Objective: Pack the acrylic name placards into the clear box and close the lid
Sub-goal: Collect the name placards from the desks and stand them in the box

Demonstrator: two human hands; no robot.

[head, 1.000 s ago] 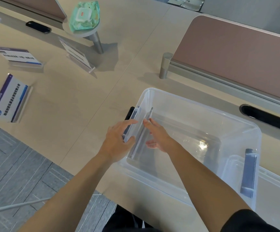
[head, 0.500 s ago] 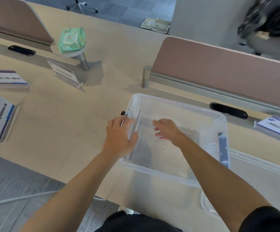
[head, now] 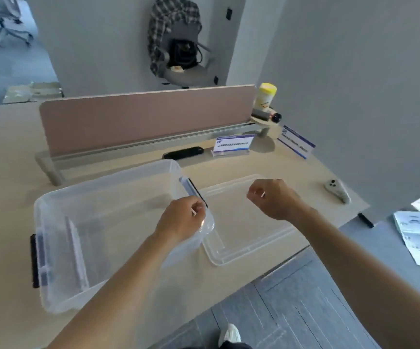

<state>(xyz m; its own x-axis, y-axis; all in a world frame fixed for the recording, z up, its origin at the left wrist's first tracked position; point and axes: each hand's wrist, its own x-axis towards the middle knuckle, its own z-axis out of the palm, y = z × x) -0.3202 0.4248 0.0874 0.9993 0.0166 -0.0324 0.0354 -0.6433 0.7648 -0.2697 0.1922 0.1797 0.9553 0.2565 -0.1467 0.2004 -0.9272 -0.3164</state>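
Both hands have left the placards (head: 74, 248) standing at the 9 o'clock end of the box (head: 103, 181). The left hand (head: 181, 220) now sits at its 3 o'clock rim, fingers curled; gripping or not, I cannot tell. The right hand (head: 274, 199) hovers over the lid (head: 241, 248), fingers loosely curled, empty. Two loose placards (head: 231, 144) at 1 o'clock on the surface (head: 291, 170) are likely next.
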